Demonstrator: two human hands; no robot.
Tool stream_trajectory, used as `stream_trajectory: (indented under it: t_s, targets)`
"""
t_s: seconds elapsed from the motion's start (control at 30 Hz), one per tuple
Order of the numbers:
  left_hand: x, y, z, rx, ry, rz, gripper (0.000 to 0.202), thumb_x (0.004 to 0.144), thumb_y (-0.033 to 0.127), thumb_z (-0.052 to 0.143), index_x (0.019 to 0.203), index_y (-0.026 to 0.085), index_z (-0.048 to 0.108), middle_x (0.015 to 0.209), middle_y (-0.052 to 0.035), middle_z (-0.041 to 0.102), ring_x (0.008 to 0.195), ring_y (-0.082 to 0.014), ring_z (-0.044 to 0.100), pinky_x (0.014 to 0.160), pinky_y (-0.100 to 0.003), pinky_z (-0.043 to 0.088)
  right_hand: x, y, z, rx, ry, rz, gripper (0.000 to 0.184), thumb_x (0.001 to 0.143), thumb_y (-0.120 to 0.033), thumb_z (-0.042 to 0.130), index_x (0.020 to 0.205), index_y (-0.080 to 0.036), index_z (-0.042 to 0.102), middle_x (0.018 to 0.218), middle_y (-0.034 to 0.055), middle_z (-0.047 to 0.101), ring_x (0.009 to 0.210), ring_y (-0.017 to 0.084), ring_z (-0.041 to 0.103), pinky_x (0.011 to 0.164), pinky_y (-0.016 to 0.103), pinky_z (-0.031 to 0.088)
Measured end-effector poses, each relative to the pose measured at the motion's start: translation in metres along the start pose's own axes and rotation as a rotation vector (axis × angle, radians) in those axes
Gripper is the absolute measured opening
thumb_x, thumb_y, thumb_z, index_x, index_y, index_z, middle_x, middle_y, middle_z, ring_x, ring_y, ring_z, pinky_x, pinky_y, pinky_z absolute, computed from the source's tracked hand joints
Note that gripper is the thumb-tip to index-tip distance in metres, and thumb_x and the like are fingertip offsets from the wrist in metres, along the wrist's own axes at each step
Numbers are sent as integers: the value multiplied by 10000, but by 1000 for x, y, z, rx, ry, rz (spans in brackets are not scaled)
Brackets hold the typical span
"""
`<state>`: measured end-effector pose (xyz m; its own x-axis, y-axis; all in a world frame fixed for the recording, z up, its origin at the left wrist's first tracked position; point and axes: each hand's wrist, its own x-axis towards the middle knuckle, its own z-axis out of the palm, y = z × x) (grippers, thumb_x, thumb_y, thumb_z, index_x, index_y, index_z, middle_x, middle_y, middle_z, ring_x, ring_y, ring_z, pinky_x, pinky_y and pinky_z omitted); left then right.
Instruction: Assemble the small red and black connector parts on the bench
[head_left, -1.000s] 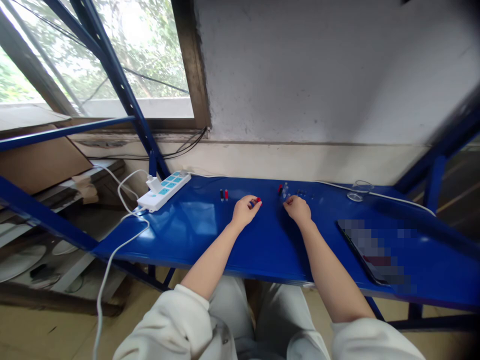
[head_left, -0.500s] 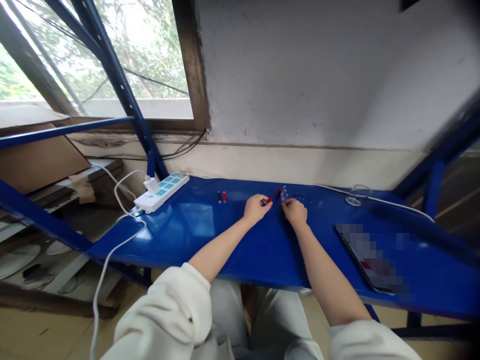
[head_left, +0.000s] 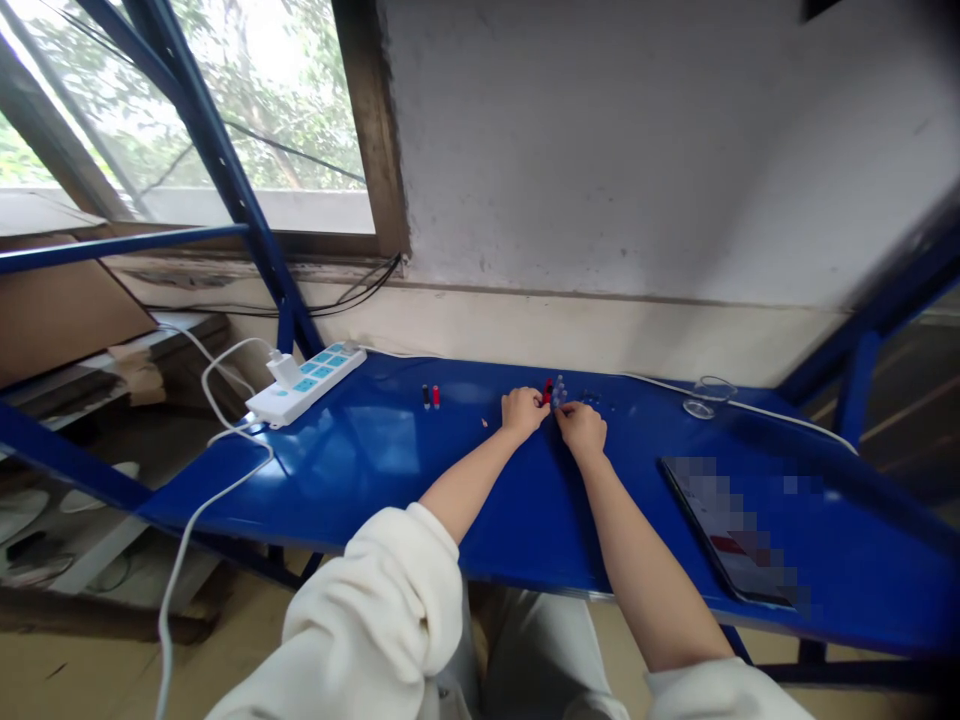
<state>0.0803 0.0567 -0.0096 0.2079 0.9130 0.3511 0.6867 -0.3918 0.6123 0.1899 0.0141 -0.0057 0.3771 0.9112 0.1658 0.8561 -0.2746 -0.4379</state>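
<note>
My left hand (head_left: 523, 412) is closed, its fingertips round a small red cylinder (head_left: 546, 400) beside a cluster of clear plastic tubes (head_left: 559, 390). A dark red piece (head_left: 549, 385) stands just behind those fingertips. From the other side, my right hand (head_left: 584, 430) pinches the near edge of the clear cluster; its fingers partly hide what they grip. Further left, a small black cylinder (head_left: 426, 397) and a red cylinder (head_left: 436, 397) stand upright side by side. A tiny pinkish piece (head_left: 484, 423) lies left of my left hand.
Small clear bits (head_left: 596, 399) lie right of the cluster on the blue table (head_left: 390, 480). A white power strip (head_left: 307, 384) with a cable is at the left. At the right are a round clear container (head_left: 699, 409) and a phone or tablet-like dark slab (head_left: 720, 530).
My left hand has moved right with the red cylinder, up to the clear tubes. My right hand stays at the cluster. The tiny pinkish piece now shows, and the view has shifted slightly.
</note>
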Motion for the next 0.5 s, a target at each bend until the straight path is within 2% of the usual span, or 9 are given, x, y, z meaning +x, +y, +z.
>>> stream_trajectory:
  t_s: [0.3,0.5]
  targets:
    - [-1,-1,7,181,-27,5,152,731,281,552,784,172,645,843,-91,625,877,-251,553,780,-378,376,1,-2,0,-12,-16,40,246,778,-357,486,895,-221,655,858,77,672,881,227,603,732,299,382]
    - [-6,-5,-4,250,-52,-15,255,766,387,517,852,171,621,890,-80,629,893,-236,555,754,-339,417,0,-4,-3,-51,-54,82,262,769,-384,501,930,-225,633,882,74,665,903,227,594,740,305,384]
